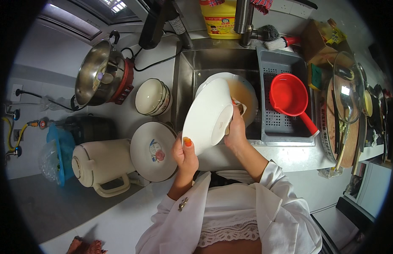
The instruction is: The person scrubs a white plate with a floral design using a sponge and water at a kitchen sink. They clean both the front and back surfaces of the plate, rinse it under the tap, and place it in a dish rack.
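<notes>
A large white bowl (pixel 204 117) is tilted on its side over the front of the steel sink (pixel 187 63), its underside towards me. My left hand (pixel 186 155) grips its near rim, thumb on the outside. My right hand (pixel 237 128) is at the bowl's right side, holding a crumpled cloth (pixel 240 108) against it; its fingertips are partly hidden. Below, in the sink, lies a wide white basin (pixel 252 95) with cloudy brownish water.
Stacked bowls (pixel 148 96) and plates (pixel 153 151) stand left of the sink, beside a cream thermos jug (pixel 103 162). A grey perforated tray (pixel 267 127) with a red dipper (pixel 288 93) sits at the sink's right. A steel faucet (pixel 246 35) rises behind.
</notes>
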The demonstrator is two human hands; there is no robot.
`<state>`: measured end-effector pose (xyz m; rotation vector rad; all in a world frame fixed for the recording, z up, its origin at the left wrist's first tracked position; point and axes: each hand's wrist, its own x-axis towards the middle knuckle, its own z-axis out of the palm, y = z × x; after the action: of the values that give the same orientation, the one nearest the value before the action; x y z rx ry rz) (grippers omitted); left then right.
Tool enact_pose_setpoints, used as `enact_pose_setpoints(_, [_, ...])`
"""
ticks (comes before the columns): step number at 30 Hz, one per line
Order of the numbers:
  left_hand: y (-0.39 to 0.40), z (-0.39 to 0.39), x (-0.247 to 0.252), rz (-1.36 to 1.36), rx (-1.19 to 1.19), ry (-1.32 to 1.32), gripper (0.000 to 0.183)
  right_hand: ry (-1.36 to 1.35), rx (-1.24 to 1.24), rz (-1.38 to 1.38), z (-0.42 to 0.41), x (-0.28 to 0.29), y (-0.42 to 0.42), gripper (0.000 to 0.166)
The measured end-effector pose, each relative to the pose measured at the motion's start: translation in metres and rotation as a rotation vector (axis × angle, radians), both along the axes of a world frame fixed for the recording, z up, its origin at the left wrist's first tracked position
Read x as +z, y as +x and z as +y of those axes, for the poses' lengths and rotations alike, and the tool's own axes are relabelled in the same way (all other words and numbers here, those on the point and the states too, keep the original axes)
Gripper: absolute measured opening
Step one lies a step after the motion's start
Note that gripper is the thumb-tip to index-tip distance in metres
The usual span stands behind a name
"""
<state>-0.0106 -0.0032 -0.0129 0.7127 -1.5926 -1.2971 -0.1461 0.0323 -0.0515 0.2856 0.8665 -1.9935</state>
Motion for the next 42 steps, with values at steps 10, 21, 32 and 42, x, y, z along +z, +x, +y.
enact_pose_setpoints(10, [-0.002, -0.016, 0.028, -0.213, -0.130, 0.220, 0.036, 0.086, -0.007, 0.668, 0.007, 0.002, -0.027, 0.031])
enact_pose_setpoints(21, [0.005, -0.016, 0.023, -0.230, -0.062, 0.182, 0.034, 0.205, 0.115, 1.538, 0.011, 0.037, -0.021, 0.048])
enact_pose_setpoints(32, [-0.001, -0.008, 0.013, -0.176, -0.054, 0.113, 0.027, 0.045, 0.223, 2.030, 0.013, 0.073, 0.003, 0.056])
enact_pose_setpoints(42, [0.006, -0.003, 0.022, -0.177, -0.038, 0.103, 0.035, 0.148, 0.083, 1.738, 0.010, 0.072, -0.017, 0.050])
